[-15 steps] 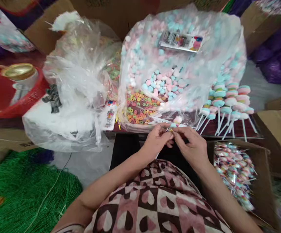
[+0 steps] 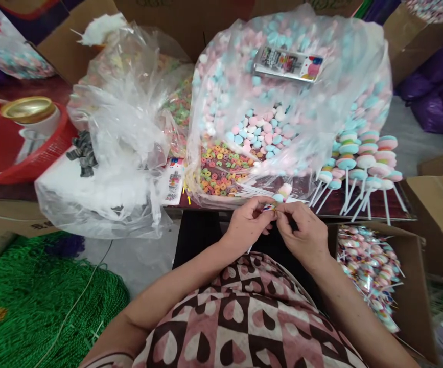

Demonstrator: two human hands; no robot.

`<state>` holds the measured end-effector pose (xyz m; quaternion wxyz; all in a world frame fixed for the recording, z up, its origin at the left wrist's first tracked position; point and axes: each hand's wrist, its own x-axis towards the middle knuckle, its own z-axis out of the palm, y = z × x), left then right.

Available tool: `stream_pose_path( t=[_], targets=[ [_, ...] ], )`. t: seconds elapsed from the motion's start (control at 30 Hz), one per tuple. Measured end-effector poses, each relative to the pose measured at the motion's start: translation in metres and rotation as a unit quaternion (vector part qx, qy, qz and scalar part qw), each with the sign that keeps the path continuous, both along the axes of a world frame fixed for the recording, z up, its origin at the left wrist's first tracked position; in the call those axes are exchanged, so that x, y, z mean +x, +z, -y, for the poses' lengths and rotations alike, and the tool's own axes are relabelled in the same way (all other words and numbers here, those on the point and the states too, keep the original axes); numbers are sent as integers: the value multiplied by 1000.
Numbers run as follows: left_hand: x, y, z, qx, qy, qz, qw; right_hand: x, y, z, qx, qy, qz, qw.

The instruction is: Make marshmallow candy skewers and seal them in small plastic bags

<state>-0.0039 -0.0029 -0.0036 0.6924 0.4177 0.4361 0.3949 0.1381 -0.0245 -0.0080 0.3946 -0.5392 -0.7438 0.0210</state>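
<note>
left hand (image 2: 244, 227), right hand (image 2: 306, 231): fingers pinched nearly closed around marshmallow pop (image 2: 283, 193), likely light, squashable; stick (image 2: 249, 249) seems firmest hold.

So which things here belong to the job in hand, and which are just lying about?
Likely in the job:
held marshmallow stick
loose marshmallows
candy rings
white sticks
stacked pops
wrapped sweets

Likely lying about:
red basket
green strands
purple bag

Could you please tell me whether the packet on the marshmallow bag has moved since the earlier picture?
No, the packet lies on the same upper part of the bag as before.
</note>
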Motion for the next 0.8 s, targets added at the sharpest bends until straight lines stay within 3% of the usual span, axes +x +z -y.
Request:
stream_pose_path(
  t=[0.1, 0.23, 0.4, 0.5, 0.6, 0.7, 0.8],
  targets=[
    [-2, 5, -3, 17, 53, 30, 998, -1, 2, 8, -71, -35, -133, 988],
    [-3, 10, -10, 62, 144, 86, 984, -8, 6, 16, -233, -33, -296, 926],
    [-4, 8, -5, 19, 127, 107, 986, -28, 7, 16, -366, 74, -327, 868],
    [-7, 11, -3, -24, 99, 135, 986, -36, 8, 17, -386, 69, -397, 830],
    [-13, 21, -10, -18, 141, 182, 973, -34, 9, 18, -362, 20, -393, 845],
    [-21, 34, -27, -24, 182, 225, 957, -28, 6, 21, -320, 13, -306, 896],
    [-26, 43, -38, -17, 156, 251, 955, -25, 2, 23, -265, 29, -220, 938]
  ],
)
